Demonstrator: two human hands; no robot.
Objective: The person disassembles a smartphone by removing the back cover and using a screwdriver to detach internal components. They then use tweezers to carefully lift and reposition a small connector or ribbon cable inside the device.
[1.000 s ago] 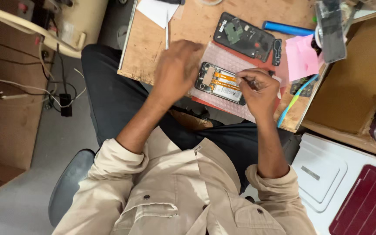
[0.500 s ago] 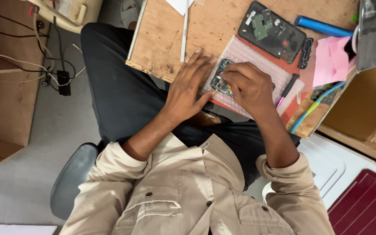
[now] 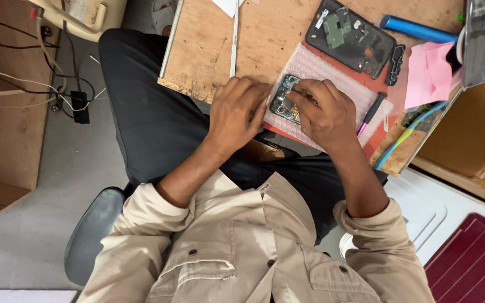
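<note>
From my remote seat I see both hands bent over an opened phone (image 3: 285, 101) that lies on a sheet of bubble wrap (image 3: 321, 70) at the near edge of the wooden table (image 3: 209, 50). My left hand (image 3: 237, 115) lies palm down with its fingers curled against the phone's left side, touching it and bracing it rather than gripping it. My right hand (image 3: 324, 112) covers the phone's right half, fingertips pressed down on its exposed insides; whether they pinch a small part or tool there I cannot tell, since the fingers hide it. Only a strip of circuit board and metal shows between the two hands. Farther back on the table a second opened phone body (image 3: 350, 36), dark with a green board, rests partly on the same wrap. A small black part (image 3: 394, 64) sits just beside it, and a blue cylinder (image 3: 416, 28) lies beyond. A pink paper (image 3: 429, 76) lies to the right, and a pen-like tool with a purple tip (image 3: 370, 112) lies just right of my right hand.
</note>
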